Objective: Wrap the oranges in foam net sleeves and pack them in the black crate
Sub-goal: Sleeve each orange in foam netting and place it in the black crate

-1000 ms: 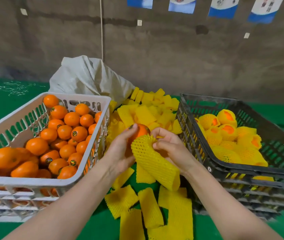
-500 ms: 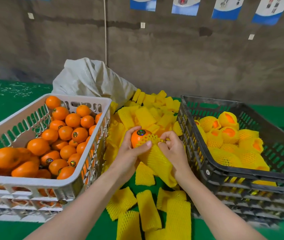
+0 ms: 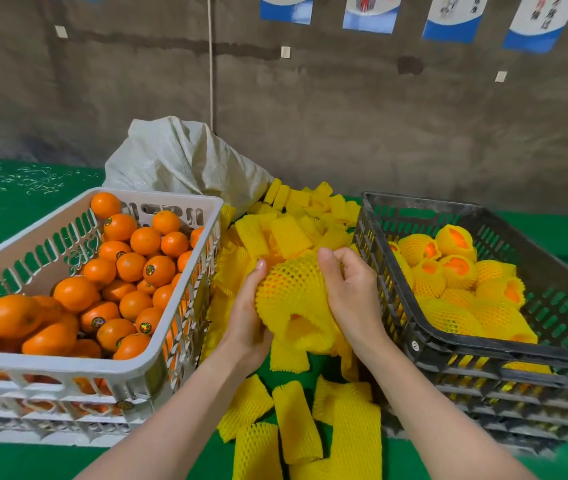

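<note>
Between the two crates, my left hand (image 3: 246,320) and my right hand (image 3: 351,296) hold one orange inside a yellow foam net sleeve (image 3: 293,299); orange skin shows only through the mesh. The sleeve's open end hangs toward me. A white crate (image 3: 157,362) on the left is full of bare oranges (image 3: 133,268). The black crate (image 3: 424,344) on the right holds several sleeved oranges (image 3: 448,271). Loose yellow sleeves (image 3: 293,420) lie piled between the crates.
A grey-white woven sack (image 3: 185,161) slumps behind the sleeve pile. Both crates sit stacked on other crates on a green surface (image 3: 15,202). A dark concrete wall with blue-and-white posters (image 3: 455,15) stands behind.
The sleeve has been pulled over the orange, which was half bare before; now it is fully covered. Both hands shifted slightly toward the black crate.
</note>
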